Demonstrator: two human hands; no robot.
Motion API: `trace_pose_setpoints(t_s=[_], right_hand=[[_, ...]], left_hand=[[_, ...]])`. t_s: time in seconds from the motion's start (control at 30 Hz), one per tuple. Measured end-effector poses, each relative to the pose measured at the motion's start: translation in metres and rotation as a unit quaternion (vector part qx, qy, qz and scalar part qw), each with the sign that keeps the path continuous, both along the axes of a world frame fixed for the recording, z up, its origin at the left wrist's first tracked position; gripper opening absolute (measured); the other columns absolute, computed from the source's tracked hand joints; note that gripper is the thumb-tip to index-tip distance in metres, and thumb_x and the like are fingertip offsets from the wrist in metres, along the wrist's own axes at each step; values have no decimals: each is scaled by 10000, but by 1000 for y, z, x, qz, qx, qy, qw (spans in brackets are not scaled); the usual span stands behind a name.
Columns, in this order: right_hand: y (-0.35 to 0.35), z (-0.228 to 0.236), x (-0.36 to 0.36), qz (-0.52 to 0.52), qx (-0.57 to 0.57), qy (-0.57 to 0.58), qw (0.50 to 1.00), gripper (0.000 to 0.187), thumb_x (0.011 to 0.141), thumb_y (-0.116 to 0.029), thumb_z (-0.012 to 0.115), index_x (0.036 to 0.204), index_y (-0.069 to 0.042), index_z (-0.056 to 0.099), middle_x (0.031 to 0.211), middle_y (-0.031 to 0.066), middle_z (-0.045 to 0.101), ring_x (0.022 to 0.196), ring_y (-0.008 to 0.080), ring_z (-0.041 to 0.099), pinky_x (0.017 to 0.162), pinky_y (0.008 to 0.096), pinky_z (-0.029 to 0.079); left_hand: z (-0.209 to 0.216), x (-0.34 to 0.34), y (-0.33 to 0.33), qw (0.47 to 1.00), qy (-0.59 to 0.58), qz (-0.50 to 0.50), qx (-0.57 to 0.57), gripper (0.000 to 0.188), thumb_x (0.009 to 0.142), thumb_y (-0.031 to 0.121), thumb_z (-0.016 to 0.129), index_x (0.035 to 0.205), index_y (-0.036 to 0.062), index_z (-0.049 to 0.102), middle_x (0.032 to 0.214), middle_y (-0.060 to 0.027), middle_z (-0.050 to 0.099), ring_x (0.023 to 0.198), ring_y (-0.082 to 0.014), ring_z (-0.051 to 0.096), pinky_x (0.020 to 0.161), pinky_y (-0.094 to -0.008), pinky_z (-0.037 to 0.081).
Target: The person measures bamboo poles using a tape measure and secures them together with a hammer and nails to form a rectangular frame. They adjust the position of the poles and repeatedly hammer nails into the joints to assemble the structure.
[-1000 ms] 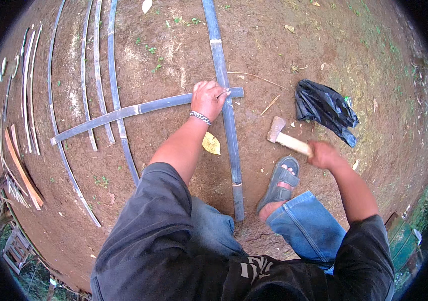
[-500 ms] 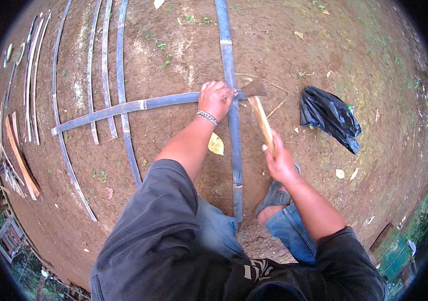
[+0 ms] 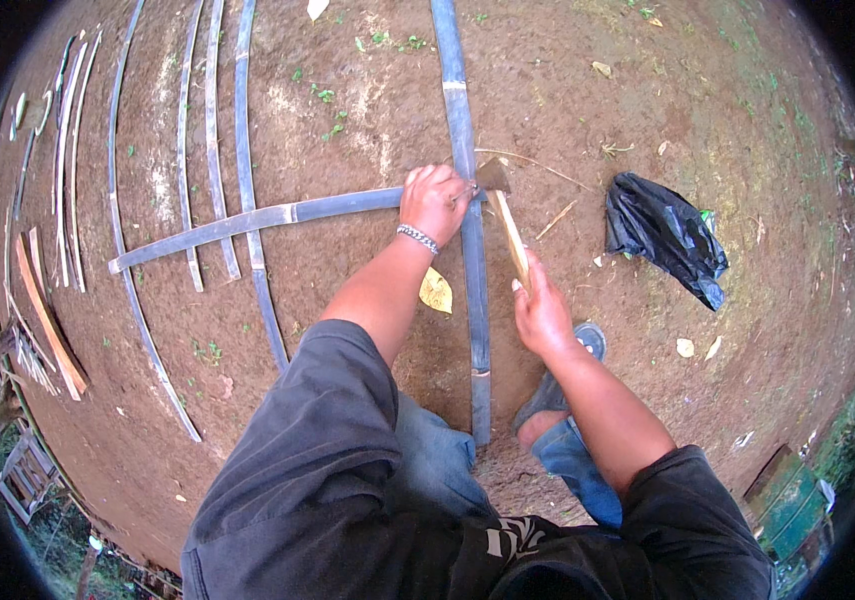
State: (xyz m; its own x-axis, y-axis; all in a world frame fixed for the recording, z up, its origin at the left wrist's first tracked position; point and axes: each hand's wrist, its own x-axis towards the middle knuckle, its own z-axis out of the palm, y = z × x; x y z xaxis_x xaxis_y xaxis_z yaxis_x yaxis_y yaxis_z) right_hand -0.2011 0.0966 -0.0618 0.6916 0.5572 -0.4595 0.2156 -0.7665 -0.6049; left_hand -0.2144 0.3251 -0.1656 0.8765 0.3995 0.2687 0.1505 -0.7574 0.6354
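Observation:
My left hand (image 3: pixel 437 205) is closed over the right end of a crosswise split bamboo strip (image 3: pixel 297 210), where that end lies across a long upright bamboo strip (image 3: pixel 473 290). Something small and thin shows at its fingertips, too small to name. My right hand (image 3: pixel 544 312) grips the pale wooden handle of a hatchet (image 3: pixel 509 232). The hatchet's dark metal head is right at the crossing, beside my left fingertips. The crosswise strip's left part passes over several other bamboo strips (image 3: pixel 244 170) on the dirt.
A black plastic bag (image 3: pixel 664 240) lies on the ground to the right. At the far left are thin sticks (image 3: pixel 75 160) and an orange-brown wooden slat (image 3: pixel 50 320). A yellow leaf (image 3: pixel 435 291) lies below my left wrist. My sandalled foot (image 3: pixel 552 385) is close to the upright strip.
The hatchet head has come left and slightly down toward my left fingertips at the crossing. My right hand moved left with it, while my left hand stayed on the strip.

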Motion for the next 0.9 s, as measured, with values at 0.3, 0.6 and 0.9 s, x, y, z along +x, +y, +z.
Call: trace_pose_setpoints(t_s=[0.3, 0.6, 0.9], right_hand=[[-6, -8, -6, -11, 22, -17, 1000, 589, 923, -55, 532, 1472, -88, 324, 1313, 271, 543, 1164, 474, 550, 954, 508, 477], [-1, -6, -3, -21, -11, 14, 1000, 608, 915, -55, 541, 1479, -104, 318, 1340, 271, 523, 1179, 472, 542, 968, 504, 470], [-2, -5, -2, -1, 16, -20, 1000, 598, 916, -54, 541, 1472, -80, 323, 1345, 275, 518, 1191, 467, 536, 975, 499, 469]], left_hand=[[3, 1, 1, 1000, 0, -9, 4, 53, 778, 170, 734, 772, 120, 717, 819, -34, 619, 875, -251, 599, 854, -410, 440], [2, 1, 2, 1000, -3, -11, -5, 78, 779, 174, 736, 761, 104, 703, 814, -44, 613, 866, -261, 594, 846, -412, 436], [2, 1, 1, 1000, -10, -6, 0, 48, 771, 162, 738, 787, 119, 724, 807, -37, 614, 860, -252, 596, 848, -407, 439]])
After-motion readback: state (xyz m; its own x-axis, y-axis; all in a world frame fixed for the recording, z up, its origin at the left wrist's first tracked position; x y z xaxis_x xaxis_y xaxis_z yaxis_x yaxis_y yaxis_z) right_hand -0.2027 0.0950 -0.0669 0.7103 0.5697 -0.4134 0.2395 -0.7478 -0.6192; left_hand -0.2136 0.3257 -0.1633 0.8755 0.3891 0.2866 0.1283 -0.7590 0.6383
